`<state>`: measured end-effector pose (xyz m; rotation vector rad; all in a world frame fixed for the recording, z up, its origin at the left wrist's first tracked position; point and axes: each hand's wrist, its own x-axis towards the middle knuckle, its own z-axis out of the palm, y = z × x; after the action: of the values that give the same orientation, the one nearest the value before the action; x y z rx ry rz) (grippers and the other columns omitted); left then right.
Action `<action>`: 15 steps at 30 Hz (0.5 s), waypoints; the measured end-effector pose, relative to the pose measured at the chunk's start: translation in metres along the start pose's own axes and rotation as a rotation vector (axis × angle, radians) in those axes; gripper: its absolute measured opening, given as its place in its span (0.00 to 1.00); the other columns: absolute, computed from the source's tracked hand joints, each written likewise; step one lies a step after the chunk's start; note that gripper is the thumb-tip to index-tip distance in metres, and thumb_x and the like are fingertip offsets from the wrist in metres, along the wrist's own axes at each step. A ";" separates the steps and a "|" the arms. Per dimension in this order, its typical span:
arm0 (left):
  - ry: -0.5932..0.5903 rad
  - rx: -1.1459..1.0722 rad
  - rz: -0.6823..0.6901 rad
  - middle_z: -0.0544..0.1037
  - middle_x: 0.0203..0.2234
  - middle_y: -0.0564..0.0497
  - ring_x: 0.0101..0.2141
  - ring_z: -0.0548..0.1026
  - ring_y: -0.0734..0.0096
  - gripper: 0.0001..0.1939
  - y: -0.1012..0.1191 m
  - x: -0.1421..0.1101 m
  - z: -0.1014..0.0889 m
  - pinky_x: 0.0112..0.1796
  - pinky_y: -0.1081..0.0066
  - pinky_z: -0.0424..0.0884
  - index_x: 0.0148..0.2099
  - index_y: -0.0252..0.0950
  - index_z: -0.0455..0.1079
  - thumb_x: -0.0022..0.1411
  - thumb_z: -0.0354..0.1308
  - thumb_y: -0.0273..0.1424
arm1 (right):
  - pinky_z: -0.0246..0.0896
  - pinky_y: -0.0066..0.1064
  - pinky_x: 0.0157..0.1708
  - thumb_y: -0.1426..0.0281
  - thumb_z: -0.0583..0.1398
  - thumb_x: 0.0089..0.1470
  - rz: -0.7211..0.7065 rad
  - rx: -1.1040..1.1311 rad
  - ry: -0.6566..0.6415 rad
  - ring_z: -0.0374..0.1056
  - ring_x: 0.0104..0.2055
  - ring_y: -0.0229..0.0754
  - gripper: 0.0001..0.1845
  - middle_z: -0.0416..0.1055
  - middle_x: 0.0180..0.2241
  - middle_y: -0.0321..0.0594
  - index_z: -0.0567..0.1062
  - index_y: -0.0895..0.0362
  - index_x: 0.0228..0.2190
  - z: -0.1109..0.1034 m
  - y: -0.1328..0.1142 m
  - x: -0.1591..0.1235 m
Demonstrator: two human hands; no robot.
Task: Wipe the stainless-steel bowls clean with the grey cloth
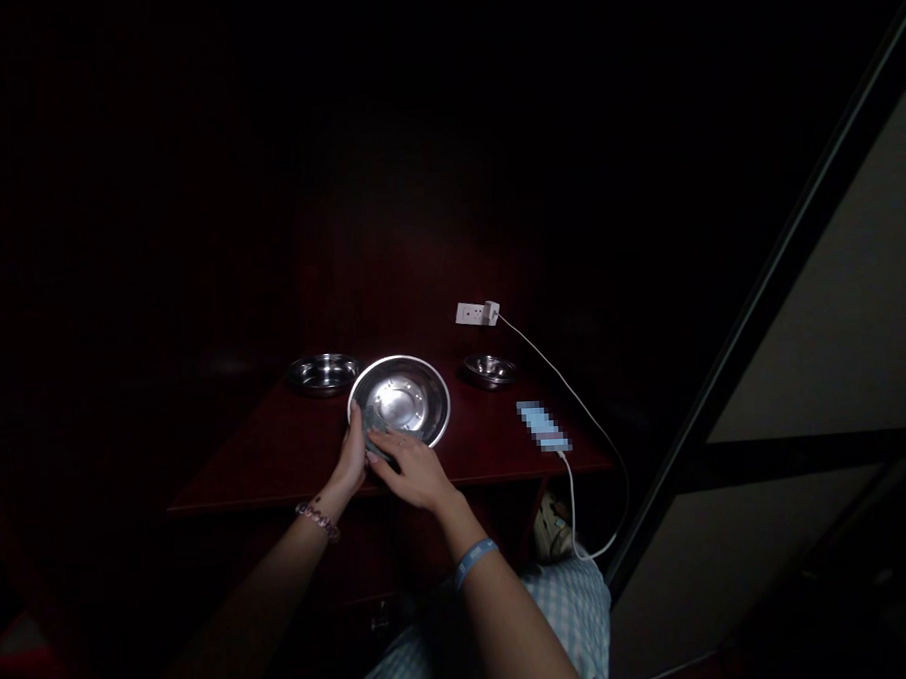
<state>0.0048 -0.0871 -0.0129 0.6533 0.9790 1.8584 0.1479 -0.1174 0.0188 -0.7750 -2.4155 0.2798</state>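
A shiny steel bowl (pixel 417 391) is tilted toward me above the front part of the dark red table. My left hand (pixel 348 462) grips its left side, with the thumb up by the rim. Across the near rim lies my right hand (pixel 414 468), its fingers pressing what looks like a grey cloth (pixel 379 423) against the inside of the bowl. The cloth is dim and partly covered by the fingers. The underside of the bowl and the left fingers behind it are hidden.
On the table (pixel 278 467) stand a steel dish (pixel 323 373) at the back left and small steel bowls (pixel 488 371) at the back right. A phone (pixel 543 427) lies at the right, its white cable (pixel 567 380) running to a wall socket (pixel 473 314). The surroundings are very dark.
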 end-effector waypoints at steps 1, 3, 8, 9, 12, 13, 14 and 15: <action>0.039 -0.020 0.007 0.84 0.46 0.36 0.51 0.82 0.55 0.30 0.001 -0.002 0.003 0.59 0.59 0.73 0.51 0.31 0.77 0.71 0.52 0.54 | 0.60 0.41 0.69 0.59 0.53 0.72 0.013 -0.030 0.006 0.67 0.68 0.47 0.25 0.73 0.63 0.39 0.73 0.52 0.64 -0.002 -0.001 0.000; 0.049 -0.051 0.031 0.84 0.49 0.36 0.52 0.81 0.56 0.30 0.004 -0.004 0.007 0.59 0.59 0.72 0.52 0.31 0.77 0.71 0.52 0.54 | 0.64 0.38 0.66 0.60 0.51 0.74 0.048 -0.094 0.014 0.70 0.65 0.44 0.23 0.76 0.60 0.34 0.76 0.48 0.61 -0.007 -0.002 -0.002; 0.045 -0.062 0.063 0.82 0.55 0.41 0.60 0.77 0.59 0.27 0.005 -0.003 0.010 0.61 0.64 0.70 0.56 0.37 0.77 0.72 0.51 0.52 | 0.59 0.40 0.69 0.61 0.51 0.74 0.095 -0.259 0.023 0.71 0.64 0.43 0.21 0.79 0.57 0.35 0.81 0.49 0.55 -0.016 0.005 -0.006; 0.053 -0.058 0.057 0.82 0.55 0.40 0.60 0.76 0.59 0.27 0.006 -0.003 0.010 0.62 0.63 0.69 0.57 0.37 0.76 0.73 0.51 0.52 | 0.54 0.43 0.71 0.61 0.51 0.74 0.107 -0.293 0.036 0.69 0.65 0.44 0.21 0.79 0.57 0.36 0.81 0.49 0.55 -0.017 0.008 -0.007; 0.042 -0.042 0.055 0.80 0.57 0.40 0.62 0.74 0.57 0.27 0.006 -0.004 0.011 0.64 0.60 0.67 0.58 0.36 0.76 0.73 0.52 0.51 | 0.40 0.53 0.75 0.63 0.49 0.74 0.169 -0.393 0.091 0.63 0.70 0.48 0.23 0.77 0.59 0.41 0.80 0.53 0.56 -0.018 0.014 -0.009; 0.033 -0.036 0.070 0.80 0.58 0.40 0.63 0.73 0.57 0.26 0.006 -0.005 0.011 0.65 0.60 0.66 0.59 0.37 0.75 0.72 0.53 0.50 | 0.37 0.54 0.76 0.64 0.49 0.74 0.197 -0.418 0.108 0.59 0.72 0.49 0.24 0.74 0.61 0.44 0.78 0.56 0.58 -0.019 0.016 -0.009; 0.025 -0.030 0.088 0.78 0.60 0.40 0.65 0.71 0.58 0.26 0.006 -0.006 0.011 0.65 0.61 0.64 0.60 0.38 0.74 0.72 0.54 0.50 | 0.35 0.55 0.76 0.64 0.48 0.74 0.226 -0.437 0.121 0.56 0.74 0.50 0.25 0.71 0.64 0.48 0.76 0.59 0.61 -0.019 0.017 -0.010; 0.020 -0.023 0.102 0.77 0.62 0.41 0.66 0.70 0.58 0.25 0.006 -0.006 0.011 0.66 0.62 0.63 0.61 0.38 0.74 0.72 0.54 0.49 | 0.34 0.55 0.76 0.63 0.48 0.74 0.254 -0.449 0.129 0.53 0.75 0.51 0.27 0.68 0.66 0.51 0.73 0.63 0.63 -0.019 0.017 -0.010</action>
<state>0.0130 -0.0908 -0.0019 0.6833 0.9513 1.9663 0.1735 -0.1088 0.0233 -1.2596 -2.2809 -0.2217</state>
